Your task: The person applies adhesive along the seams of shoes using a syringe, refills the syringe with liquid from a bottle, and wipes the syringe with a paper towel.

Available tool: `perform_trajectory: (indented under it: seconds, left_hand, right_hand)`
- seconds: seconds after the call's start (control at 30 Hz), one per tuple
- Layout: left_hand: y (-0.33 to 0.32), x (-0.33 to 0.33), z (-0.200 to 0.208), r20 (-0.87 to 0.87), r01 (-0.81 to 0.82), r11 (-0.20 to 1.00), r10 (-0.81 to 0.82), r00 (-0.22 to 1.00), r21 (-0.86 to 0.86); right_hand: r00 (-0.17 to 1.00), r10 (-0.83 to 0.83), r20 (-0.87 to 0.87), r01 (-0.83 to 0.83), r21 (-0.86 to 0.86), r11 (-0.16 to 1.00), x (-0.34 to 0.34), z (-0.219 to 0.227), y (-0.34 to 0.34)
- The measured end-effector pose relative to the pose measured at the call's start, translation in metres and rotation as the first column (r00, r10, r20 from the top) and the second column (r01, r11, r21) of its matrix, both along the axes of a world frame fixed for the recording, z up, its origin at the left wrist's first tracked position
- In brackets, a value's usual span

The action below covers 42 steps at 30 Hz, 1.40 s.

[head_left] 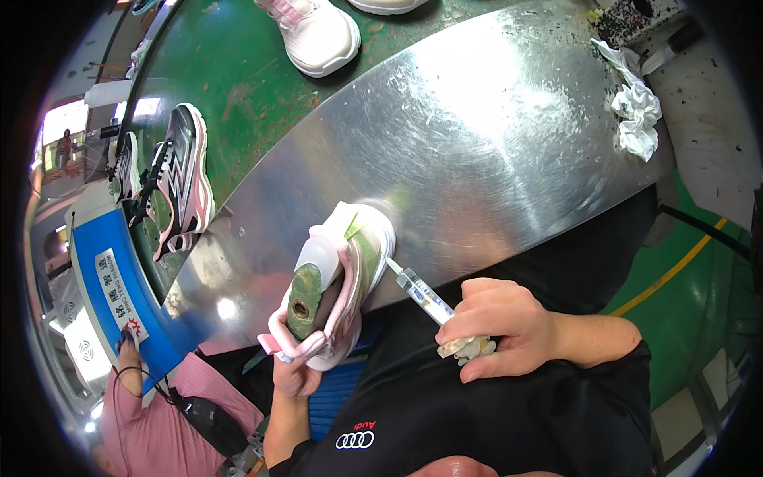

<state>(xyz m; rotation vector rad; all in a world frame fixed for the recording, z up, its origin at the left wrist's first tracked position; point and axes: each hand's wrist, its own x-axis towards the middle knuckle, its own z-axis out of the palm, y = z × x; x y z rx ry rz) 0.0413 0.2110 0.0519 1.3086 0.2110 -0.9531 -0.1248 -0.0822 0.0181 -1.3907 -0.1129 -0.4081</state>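
Note:
A pink, white and pale green sneaker (359,253) rests with its toe on the metal sheet, its heel toward me. Inside its opening sits a green shoe last (304,302) with a round hole. My left hand (296,378) is closed on the heel end from below; part of the fingers is hidden by the shoe. In my right hand (513,326) is a clear syringe (426,296), slanting toward the shoe. Its thin tip is at the sole edge on the shoe's right side. A whitish, lumpy material (470,348) surrounds the syringe's rear end, under my fingers.
The shiny metal sheet (509,183) lies over a green worktop (246,71). Black-and-pink sneakers (184,163) stand at the left, pale pink ones (318,40) at the back. Crumpled white tissue (638,119) lies far right. Lower left, a person in pink (191,405) reaches toward a blue panel (119,262).

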Motion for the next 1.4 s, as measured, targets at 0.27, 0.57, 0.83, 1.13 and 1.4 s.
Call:
perform_trajectory:
  seconds: [0.27, 0.57, 0.83, 1.13, 1.4]
  left_hand:
    - [-0.044, -0.034, 0.008, -0.009, 0.157, 0.988, -0.157, 0.988, -0.009]
    - [-0.039, -0.045, -0.017, -0.36, 0.045, 0.892, -0.227, 0.905, -0.449]
    - [-0.071, -0.044, -0.031, -0.486, -0.007, 0.734, -0.443, 0.753, -0.679]
    - [-0.142, -0.042, -0.009, -0.562, 0.204, 0.846, -0.488, 0.668, -0.492]
    - [-0.161, -0.042, -0.029, -0.477, 0.065, 0.691, -0.56, 0.677, -0.72]
  right_hand:
    - [1.0, -0.015, -0.011, 0.014, -0.074, 0.997, 0.0, 0.012, 0.0]
    - [0.991, 0.095, -0.095, -0.102, -0.07, 0.992, -0.001, 0.044, -0.003]
    - [0.955, 0.176, -0.238, -0.201, -0.087, 0.976, -0.025, 0.089, -0.019]
    - [0.949, 0.103, -0.297, -0.168, -0.203, 0.965, -0.058, 0.126, -0.03]
    - [0.982, -0.047, -0.183, -0.044, -0.465, 0.884, -0.069, 0.127, -0.032]
